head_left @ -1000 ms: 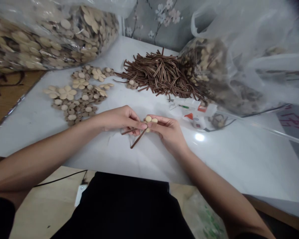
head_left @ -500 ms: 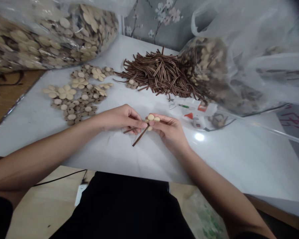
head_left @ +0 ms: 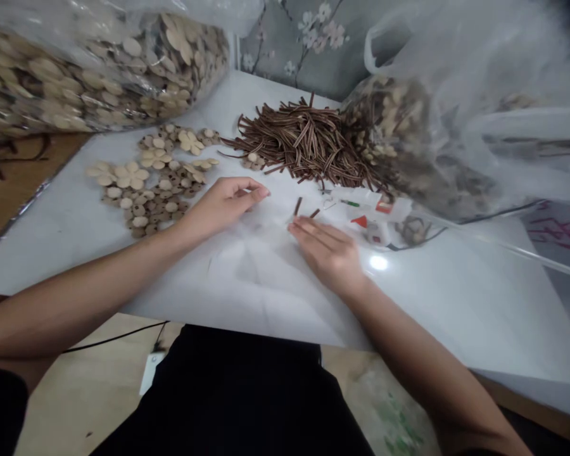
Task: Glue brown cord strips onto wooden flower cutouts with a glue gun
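My left hand (head_left: 235, 201) is raised over the white table, thumb and fingertips pressed together; whatever they may hold is too small to make out. Palm down, my right hand (head_left: 325, 250) has its fingers pressed together, and two ends of a brown strip (head_left: 297, 206) stick out beyond them. The palm side and the flower piece are hidden. Left of my left hand lie small taupe flower pieces (head_left: 145, 206) and larger cream flowers (head_left: 131, 175). A heap of brown strips (head_left: 308, 139) lies beyond both hands.
A clear bag of flower pieces (head_left: 123, 76) stands at the back left. Another plastic bag (head_left: 456, 145) fills the back right. Small tools and a red-and-white item (head_left: 384, 204) lie right of my right hand. The white table (head_left: 247, 297) ends in front of my body.
My hands have moved apart. The left hand has let go and moved up and left; the right hand has turned palm down, hiding the cream flower, with strip ends now pointing away.
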`<state>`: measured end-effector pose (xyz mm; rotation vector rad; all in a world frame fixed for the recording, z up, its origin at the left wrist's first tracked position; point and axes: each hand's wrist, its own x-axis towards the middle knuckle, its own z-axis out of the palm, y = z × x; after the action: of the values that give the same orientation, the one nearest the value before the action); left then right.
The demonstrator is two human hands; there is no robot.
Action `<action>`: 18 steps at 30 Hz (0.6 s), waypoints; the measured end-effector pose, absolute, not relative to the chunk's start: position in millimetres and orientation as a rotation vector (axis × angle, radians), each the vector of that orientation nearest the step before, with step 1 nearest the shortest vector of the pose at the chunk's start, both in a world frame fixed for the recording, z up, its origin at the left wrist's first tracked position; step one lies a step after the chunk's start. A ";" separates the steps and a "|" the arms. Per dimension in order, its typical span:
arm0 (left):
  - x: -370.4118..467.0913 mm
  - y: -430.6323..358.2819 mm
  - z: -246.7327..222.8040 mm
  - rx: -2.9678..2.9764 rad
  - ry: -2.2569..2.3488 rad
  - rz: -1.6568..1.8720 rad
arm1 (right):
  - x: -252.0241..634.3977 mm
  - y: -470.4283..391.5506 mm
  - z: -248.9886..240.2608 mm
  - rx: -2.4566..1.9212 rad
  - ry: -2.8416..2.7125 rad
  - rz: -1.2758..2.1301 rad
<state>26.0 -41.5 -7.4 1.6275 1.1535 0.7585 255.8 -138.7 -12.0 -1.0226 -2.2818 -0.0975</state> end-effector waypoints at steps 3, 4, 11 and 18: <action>26.2 -42.8 -5.8 1.709 1.172 0.729 | 245.7 -139.3 -26.1 -0.986 -2.438 -0.100; 26.2 -43.3 -4.6 1.739 1.177 0.724 | 243.2 -140.8 -28.8 -0.987 -2.445 -0.109; 26.4 -44.3 1.1 1.768 1.175 0.706 | 237.8 -146.7 -26.9 -1.054 -2.453 -0.126; 28.4 -44.0 -0.4 1.770 1.146 0.692 | 235.7 -145.4 -26.4 -1.111 -2.413 0.064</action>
<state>28.4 -44.0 -0.4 1.7698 1.1463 0.6922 235.7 -145.4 -26.4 -1.1115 -2.4125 0.0642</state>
